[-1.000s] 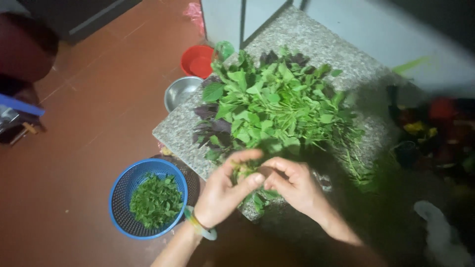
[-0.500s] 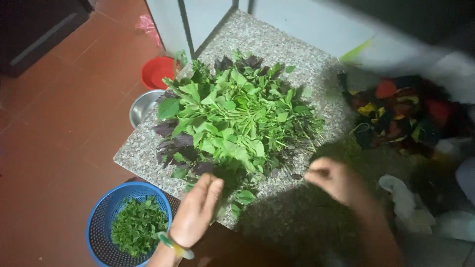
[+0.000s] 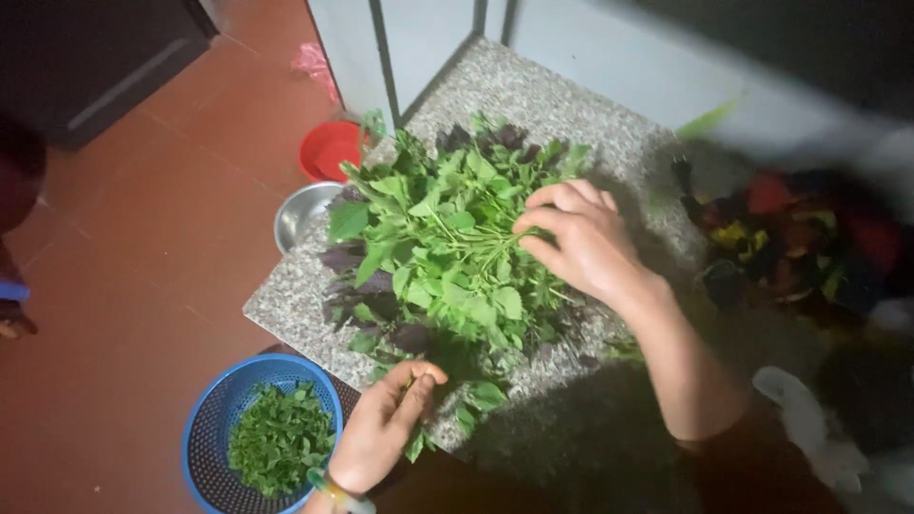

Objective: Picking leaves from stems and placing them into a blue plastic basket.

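Since half a second ago our right hand point(image 3: 583, 243) has come up off the near edge of the granite slab point(image 3: 533, 90) and onto the heap of leafy greens point(image 3: 443, 252), while our left hand point(image 3: 386, 428) has slid in to the heap's near fringe. We see the right hand's fingers curled and pressed together, pinching a bunch of thin stems at the heap's right side. Our left hand, with a bracelet point(image 3: 333, 490) at the wrist, has thumb and fingers closed on a small sprig at the slab's near edge. The greens lie piled across the middle of the slab: bright green leaves on pale stalks, with dark purple leaves showing along the left and far sides. Off the slab's near left corner we have a blue colander point(image 3: 205, 428) on the red tile floor point(image 3: 143, 247), holding picked leaves point(image 3: 281, 438). Past the left edge sit a steel bowl point(image 3: 295, 214) and, beyond it, a red bowl point(image 3: 328, 150). To the right lies a dark, blurred, colourful bundle we cannot make out.
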